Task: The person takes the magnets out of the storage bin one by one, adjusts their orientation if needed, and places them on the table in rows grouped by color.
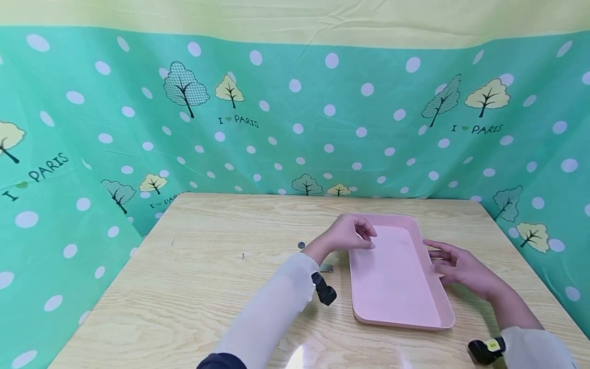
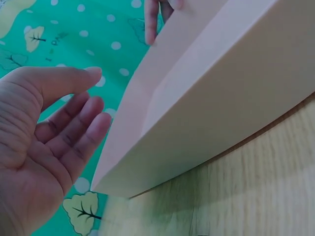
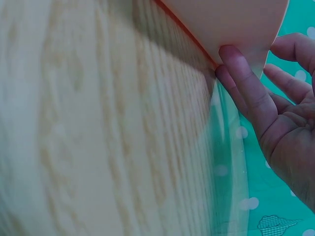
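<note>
A shallow pink tray (image 1: 396, 292) with a rounded rim lies on the right half of the wooden table. Above its left rim hovers my left hand (image 1: 346, 233), fingers loosely bent; the left wrist view shows nothing between the thumb and fingers of this hand (image 2: 59, 137). On the opposite side, my right hand (image 1: 463, 269) touches the tray's outer right wall. In the right wrist view, extended fingertips (image 3: 234, 56) rest against that wall near its bottom edge. The tray's inside shows only its plain pink floor.
Left of the tray, a small dark disc (image 1: 301, 245) and a flat grey piece (image 1: 327, 268) lie by the left forearm. Farther left are two tiny slim objects, one upright (image 1: 243, 255), too small to identify. A green dotted curtain (image 1: 276, 118) hangs behind the table.
</note>
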Demonstrator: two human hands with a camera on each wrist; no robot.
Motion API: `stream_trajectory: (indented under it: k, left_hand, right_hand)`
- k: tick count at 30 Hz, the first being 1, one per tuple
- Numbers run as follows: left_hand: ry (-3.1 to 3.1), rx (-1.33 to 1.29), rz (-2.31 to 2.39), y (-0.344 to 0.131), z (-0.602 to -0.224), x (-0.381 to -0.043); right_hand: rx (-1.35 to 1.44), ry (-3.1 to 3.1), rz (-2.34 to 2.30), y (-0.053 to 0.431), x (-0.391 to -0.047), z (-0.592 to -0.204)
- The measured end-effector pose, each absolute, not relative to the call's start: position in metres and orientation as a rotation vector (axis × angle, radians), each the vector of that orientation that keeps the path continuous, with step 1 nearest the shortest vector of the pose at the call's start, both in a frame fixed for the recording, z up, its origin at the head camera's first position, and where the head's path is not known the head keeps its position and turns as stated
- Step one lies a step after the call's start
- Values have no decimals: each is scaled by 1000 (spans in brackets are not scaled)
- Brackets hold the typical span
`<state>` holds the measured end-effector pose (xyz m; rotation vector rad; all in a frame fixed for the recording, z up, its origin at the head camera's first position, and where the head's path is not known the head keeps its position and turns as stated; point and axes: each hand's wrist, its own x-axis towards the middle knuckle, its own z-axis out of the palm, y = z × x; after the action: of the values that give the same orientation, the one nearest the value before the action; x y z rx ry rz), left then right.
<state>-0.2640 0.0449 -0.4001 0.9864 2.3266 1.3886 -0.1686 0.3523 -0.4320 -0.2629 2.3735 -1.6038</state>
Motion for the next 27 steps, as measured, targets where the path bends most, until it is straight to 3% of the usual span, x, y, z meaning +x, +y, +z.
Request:
stream_trajectory:
  k: [27]
  left_hand:
    - [2475,1039,958,71,-408,-290]
  right_hand:
    - [-259,2387,-1605,352,-167,-433]
